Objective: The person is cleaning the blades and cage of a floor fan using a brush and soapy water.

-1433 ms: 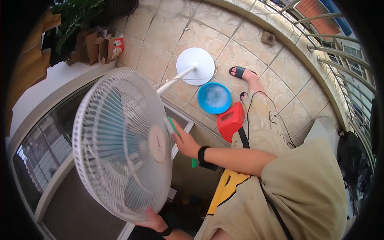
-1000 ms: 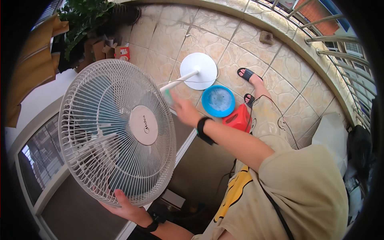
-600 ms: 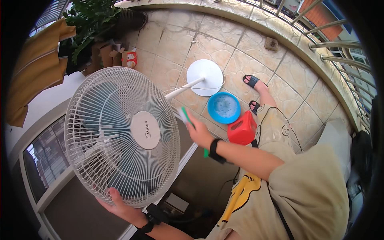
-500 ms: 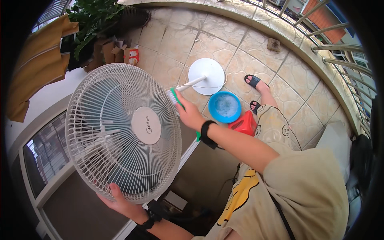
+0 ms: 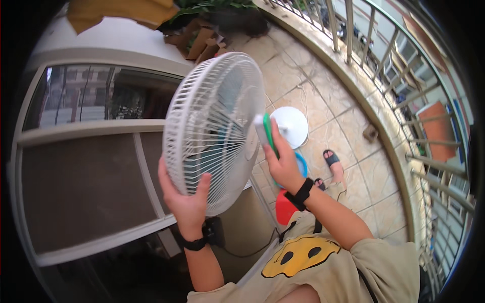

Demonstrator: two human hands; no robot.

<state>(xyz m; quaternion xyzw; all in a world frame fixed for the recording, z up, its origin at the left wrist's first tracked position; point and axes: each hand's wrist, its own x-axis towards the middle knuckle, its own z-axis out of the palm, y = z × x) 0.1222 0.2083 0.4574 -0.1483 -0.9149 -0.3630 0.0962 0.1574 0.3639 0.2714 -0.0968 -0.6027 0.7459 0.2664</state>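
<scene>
A white electric fan (image 5: 217,136) with a round wire grille stands before me, its head seen nearly edge-on. My left hand (image 5: 187,197) grips the lower rim of the grille, thumb over the front wires and fingers round the back. In my right hand (image 5: 285,164) is a scrubbing brush (image 5: 267,132) with a green back and white bristles. Its bristles face the front of the grille, close to the hub; whether they touch the wires I cannot tell. Beyond the brush lies the fan's round white base (image 5: 294,123) on the tiled floor.
A blue basin (image 5: 302,165) stands behind my right hand, partly hidden, with a red jug (image 5: 286,207) nearer to me. A low ledge with a metal railing (image 5: 391,65) curves along the right. Windows (image 5: 96,96) run along the left, and cardboard boxes (image 5: 199,40) sit at the back.
The fan head has turned from facing me to nearly edge-on, and my view has swung round. My left hand still holds the rim; the brush has moved from the grille's edge to its front.
</scene>
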